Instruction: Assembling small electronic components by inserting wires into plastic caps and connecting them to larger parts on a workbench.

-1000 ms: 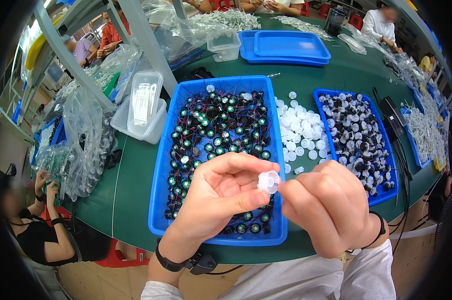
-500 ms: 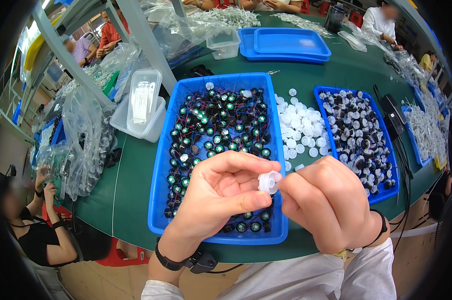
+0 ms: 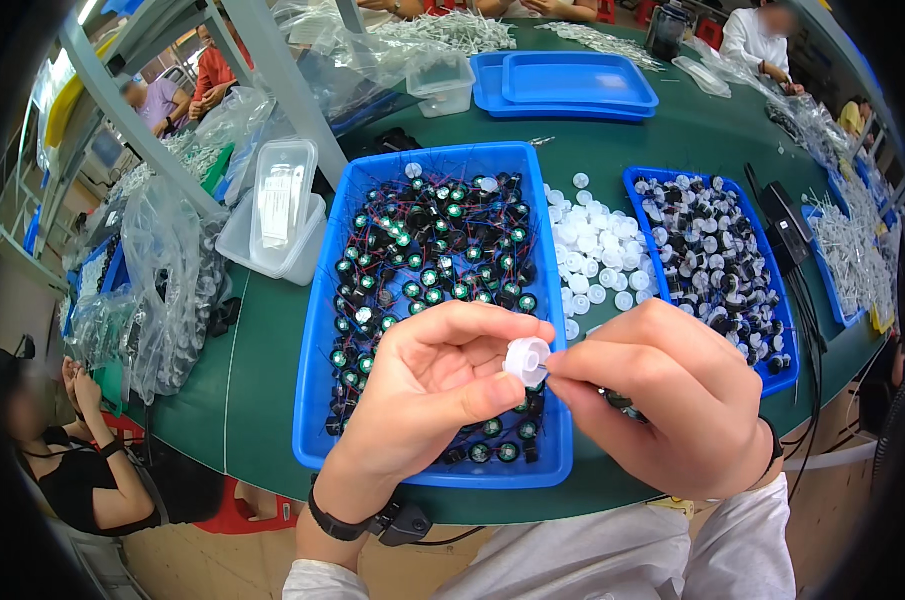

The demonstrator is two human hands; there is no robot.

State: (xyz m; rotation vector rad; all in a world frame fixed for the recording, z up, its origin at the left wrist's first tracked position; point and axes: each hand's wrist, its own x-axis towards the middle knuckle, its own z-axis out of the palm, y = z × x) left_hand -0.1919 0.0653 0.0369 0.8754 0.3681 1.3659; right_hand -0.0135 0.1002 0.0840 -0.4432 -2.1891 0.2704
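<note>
Evidently a workshop for putting small parts together by hand. Shown first by the long green bench (image 3: 257,390), laden with blue trays (image 3: 472,478) of wired black parts (image 3: 455,211), and by white caps (image 3: 600,250) heaped loose in between. Marked further by clear bags (image 3: 177,265), piles of white sticks (image 3: 462,32) and spare trays (image 3: 582,80) stacked toward the far side, with grey metal posts (image 3: 292,95) rising over it all. Visible too in the several co-workers (image 3: 755,42) around the benches and in the red stools (image 3: 234,512).
</note>
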